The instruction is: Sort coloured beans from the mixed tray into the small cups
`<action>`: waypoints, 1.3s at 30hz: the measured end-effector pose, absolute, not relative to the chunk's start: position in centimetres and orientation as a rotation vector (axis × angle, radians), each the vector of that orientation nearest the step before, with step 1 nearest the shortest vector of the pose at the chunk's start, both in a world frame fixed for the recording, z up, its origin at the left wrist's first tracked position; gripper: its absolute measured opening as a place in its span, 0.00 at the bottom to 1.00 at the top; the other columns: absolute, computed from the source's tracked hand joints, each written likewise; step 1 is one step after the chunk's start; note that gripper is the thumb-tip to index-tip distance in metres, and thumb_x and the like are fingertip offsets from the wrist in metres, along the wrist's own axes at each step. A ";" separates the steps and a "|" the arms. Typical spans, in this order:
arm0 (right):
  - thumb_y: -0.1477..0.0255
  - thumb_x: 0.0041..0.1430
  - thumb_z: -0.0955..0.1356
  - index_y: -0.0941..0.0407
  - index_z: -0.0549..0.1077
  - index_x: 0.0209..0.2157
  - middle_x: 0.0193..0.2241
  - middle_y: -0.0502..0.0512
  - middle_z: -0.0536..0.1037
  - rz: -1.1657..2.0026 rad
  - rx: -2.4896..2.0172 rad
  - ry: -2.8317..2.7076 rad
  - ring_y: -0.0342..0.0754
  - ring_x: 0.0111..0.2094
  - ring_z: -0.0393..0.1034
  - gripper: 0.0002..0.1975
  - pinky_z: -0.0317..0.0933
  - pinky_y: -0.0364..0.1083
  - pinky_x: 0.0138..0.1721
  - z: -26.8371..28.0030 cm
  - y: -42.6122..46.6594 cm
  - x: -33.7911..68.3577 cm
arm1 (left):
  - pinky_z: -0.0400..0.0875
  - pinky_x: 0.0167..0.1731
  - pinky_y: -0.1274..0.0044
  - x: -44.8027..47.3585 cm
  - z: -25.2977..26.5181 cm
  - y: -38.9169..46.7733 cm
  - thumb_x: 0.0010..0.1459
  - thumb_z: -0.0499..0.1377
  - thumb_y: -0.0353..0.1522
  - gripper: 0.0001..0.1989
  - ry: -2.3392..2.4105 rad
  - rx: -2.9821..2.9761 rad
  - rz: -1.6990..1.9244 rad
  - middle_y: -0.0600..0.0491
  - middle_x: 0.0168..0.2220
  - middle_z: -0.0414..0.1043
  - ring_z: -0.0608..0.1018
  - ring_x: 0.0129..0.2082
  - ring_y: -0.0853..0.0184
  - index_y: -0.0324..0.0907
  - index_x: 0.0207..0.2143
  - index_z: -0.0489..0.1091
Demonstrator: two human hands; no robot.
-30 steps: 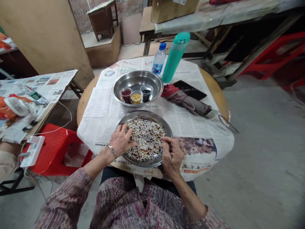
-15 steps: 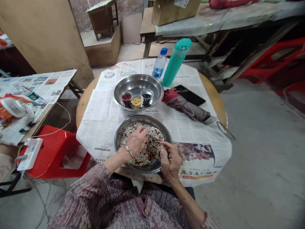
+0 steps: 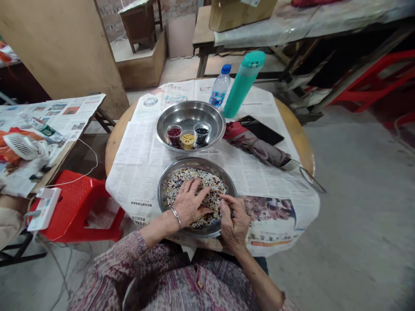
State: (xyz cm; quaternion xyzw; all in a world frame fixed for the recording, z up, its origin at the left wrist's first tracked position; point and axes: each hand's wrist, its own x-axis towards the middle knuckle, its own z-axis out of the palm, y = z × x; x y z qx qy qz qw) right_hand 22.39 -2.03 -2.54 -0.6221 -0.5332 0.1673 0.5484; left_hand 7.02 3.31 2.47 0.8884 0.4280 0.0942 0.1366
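White, red, yellow and dark grains [image 3: 214, 183] lie mixed beneath our left hand [image 3: 189, 203], its fingers spread wide with the tips down among them; whether any are caught under the palm we cannot make out. Our right hand [image 3: 235, 218] is half curled over the right-hand rim, forefinger and thumb drawn close together, and we cannot see whether a grain sits between them. Both are at the nearer steel basin [image 3: 197, 162], which holds the mixture. By our reading, the step in hand is spreading and picking through it; the next move calls for a light fingertip pinch on single coloured grains, leaving the white ones alone. Just beyond, the farther steel basin [image 3: 188, 113] holds a cup of red beans [image 3: 174, 134], a cup of yellow beans [image 3: 188, 139] and a cup of black beans [image 3: 202, 133]. Past our right side lies a folded umbrella [image 3: 259, 144].
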 end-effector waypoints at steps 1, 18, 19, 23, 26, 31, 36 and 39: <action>0.69 0.64 0.63 0.54 0.73 0.41 0.36 0.54 0.74 0.392 -1.472 -1.265 0.48 0.38 0.68 0.09 0.63 0.50 0.43 -2.6 -2.0 22.4 | 0.60 0.60 0.58 7.3 2.5 3.2 0.59 0.61 0.41 0.24 1.150 2.604 0.260 0.43 0.61 0.58 0.59 0.62 0.53 0.45 0.56 0.64; 0.69 0.64 0.63 0.55 0.74 0.40 0.34 0.53 0.73 0.399 -1.479 -1.249 0.48 0.37 0.68 0.10 0.63 0.50 0.42 -2.3 -2.0 22.2 | 0.72 0.49 0.69 5.8 3.4 8.1 0.63 0.57 0.34 0.12 1.429 2.455 0.224 0.49 0.47 0.63 0.71 0.47 0.62 0.44 0.49 0.67; 0.69 0.64 0.63 0.55 0.74 0.40 0.34 0.53 0.73 0.398 -1.477 -1.250 0.48 0.37 0.68 0.10 0.63 0.50 0.42 -2.3 -1.9 22.2 | 0.73 0.48 0.69 6.8 3.4 7.9 0.62 0.58 0.37 0.14 1.418 2.472 0.193 0.48 0.48 0.63 0.70 0.49 0.61 0.44 0.50 0.67; 0.69 0.64 0.62 0.55 0.74 0.41 0.35 0.54 0.74 0.392 -1.465 -1.251 0.49 0.38 0.68 0.10 0.64 0.51 0.42 -2.2 -1.9 22.2 | 0.74 0.42 0.71 8.9 3.8 5.7 0.59 0.61 0.40 0.17 1.086 2.626 0.060 0.48 0.49 0.63 0.68 0.49 0.58 0.45 0.50 0.68; 0.69 0.64 0.62 0.55 0.74 0.40 0.35 0.54 0.75 0.386 -1.474 -1.253 0.49 0.38 0.68 0.10 0.64 0.51 0.42 -2.2 -1.9 22.2 | 0.73 0.39 0.73 7.3 4.3 3.9 0.62 0.58 0.35 0.08 0.899 2.681 -0.021 0.49 0.46 0.65 0.69 0.47 0.61 0.45 0.43 0.72; 0.68 0.63 0.63 0.55 0.74 0.41 0.35 0.54 0.74 0.407 -1.491 -1.250 0.48 0.37 0.68 0.10 0.63 0.50 0.41 -2.3 -2.0 22.3 | 0.71 0.42 0.74 2.3 4.6 3.2 0.57 0.63 0.37 0.09 0.728 2.681 -0.049 0.51 0.43 0.66 0.70 0.44 0.63 0.47 0.40 0.74; 0.68 0.63 0.63 0.55 0.74 0.40 0.34 0.53 0.74 0.401 -1.498 -1.248 0.47 0.35 0.68 0.10 0.63 0.49 0.40 -2.5 -2.0 22.3 | 0.71 0.42 0.78 0.7 3.8 6.4 0.62 0.55 0.27 0.10 0.903 2.628 0.010 0.53 0.41 0.66 0.73 0.41 0.68 0.46 0.44 0.71; 0.68 0.63 0.63 0.55 0.74 0.40 0.34 0.53 0.74 0.395 -1.503 -1.246 0.48 0.35 0.68 0.10 0.63 0.49 0.40 -2.6 -2.0 22.3 | 0.71 0.46 0.76 1.5 3.5 7.7 0.64 0.52 0.25 0.13 1.148 2.586 0.218 0.50 0.43 0.66 0.73 0.42 0.68 0.43 0.47 0.69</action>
